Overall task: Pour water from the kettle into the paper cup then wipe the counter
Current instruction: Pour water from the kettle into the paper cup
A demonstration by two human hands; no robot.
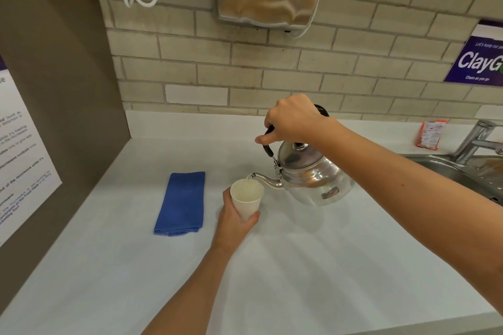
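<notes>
Kettle point(313, 177) is being gripped by its black handle in the right hand point(292, 119), fingers curled round it, and is being held tilted above the worktop point(299, 266), spout down-left. Paper cup point(247, 198) is being held in the left hand point(234, 217), fingers wrapped round its wall, directly under the spout tip. Water is being poured into it. Folded blue cloth point(181, 202) is lying flat just left of the left hand.

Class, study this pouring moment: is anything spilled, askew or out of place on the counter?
Nothing stands out. The kettle tilts with its spout over the paper cup, no spill shows on the counter, and the blue cloth lies folded flat beside the cup.
</notes>
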